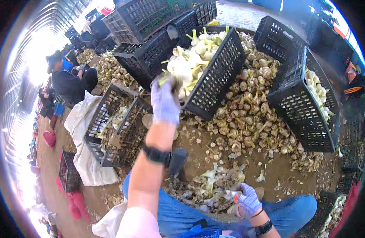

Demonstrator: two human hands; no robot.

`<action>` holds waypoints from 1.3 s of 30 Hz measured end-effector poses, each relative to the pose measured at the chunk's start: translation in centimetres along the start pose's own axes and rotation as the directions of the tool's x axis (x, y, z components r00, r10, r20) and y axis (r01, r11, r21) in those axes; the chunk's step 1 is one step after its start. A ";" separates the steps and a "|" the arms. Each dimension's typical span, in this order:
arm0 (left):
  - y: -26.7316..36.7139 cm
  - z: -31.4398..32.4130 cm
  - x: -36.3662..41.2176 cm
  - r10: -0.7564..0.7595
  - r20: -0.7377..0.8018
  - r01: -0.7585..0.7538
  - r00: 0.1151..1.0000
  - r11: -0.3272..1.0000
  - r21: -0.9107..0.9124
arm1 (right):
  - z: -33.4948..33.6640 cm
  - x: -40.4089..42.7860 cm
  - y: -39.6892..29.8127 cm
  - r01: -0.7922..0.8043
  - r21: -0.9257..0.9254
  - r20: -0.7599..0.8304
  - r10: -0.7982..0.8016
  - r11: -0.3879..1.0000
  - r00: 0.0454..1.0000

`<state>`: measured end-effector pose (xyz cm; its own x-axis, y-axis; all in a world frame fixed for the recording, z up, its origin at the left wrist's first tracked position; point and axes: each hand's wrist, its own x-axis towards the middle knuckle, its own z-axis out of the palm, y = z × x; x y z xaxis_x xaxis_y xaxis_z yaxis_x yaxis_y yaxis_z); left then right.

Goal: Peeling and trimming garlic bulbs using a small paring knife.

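Note:
My left hand (166, 99), in a pale purple glove with dark, blurred fingertips, reaches over the near left end of a black plastic crate (218, 77). Cleaned white garlic bulbs (197, 56) with short green stems are heaped in this crate. A greenish bit shows at the left fingers; whether they grip a bulb is not clear. Low over my lap, my gloved right hand (248, 199) is closed around a small tool with an orange-red part (236, 198), its shape mostly hidden. Below and left of that hand lie garlic skins and trimmings (209, 187).
Unpeeled garlic bulbs (248, 110) form a pile right of the full crate. Another crate (301, 104) holding white garlic leans there. At left stand a crate of scraps (111, 128) and a white woven sack (84, 119). A seated person (70, 77) is farther left.

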<state>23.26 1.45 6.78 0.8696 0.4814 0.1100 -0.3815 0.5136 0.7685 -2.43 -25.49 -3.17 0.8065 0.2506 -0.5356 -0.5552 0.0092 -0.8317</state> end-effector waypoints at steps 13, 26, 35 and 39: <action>-4.9 -4.3 -4.0 -0.260 0.226 0.158 0.939 0.908 0.389 | -1.7 1.4 6.8 -0.022 -0.302 -0.051 0.007 0.953 0.999; -27.3 -16.5 -7.2 -0.319 -0.388 0.369 0.865 -0.119 0.922 | -2.8 4.3 9.1 -0.251 -0.263 0.039 0.270 0.932 0.962; -25.5 -15.6 -9.9 -0.421 -0.514 0.646 0.747 0.640 0.415 | -2.8 4.3 6.5 -0.164 -0.019 -0.024 0.163 0.986 0.986; -16.9 -11.5 -14.7 -0.769 -0.268 0.801 0.581 0.598 0.018 | -2.4 4.5 3.5 0.004 -0.177 -0.175 -0.035 0.984 0.984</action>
<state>13.35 -6.10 -15.12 0.7144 0.0745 -0.6958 0.4741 0.6798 0.5595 -0.26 -26.67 -8.89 0.8486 0.0770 -0.5234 -0.5073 -0.1617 -0.8464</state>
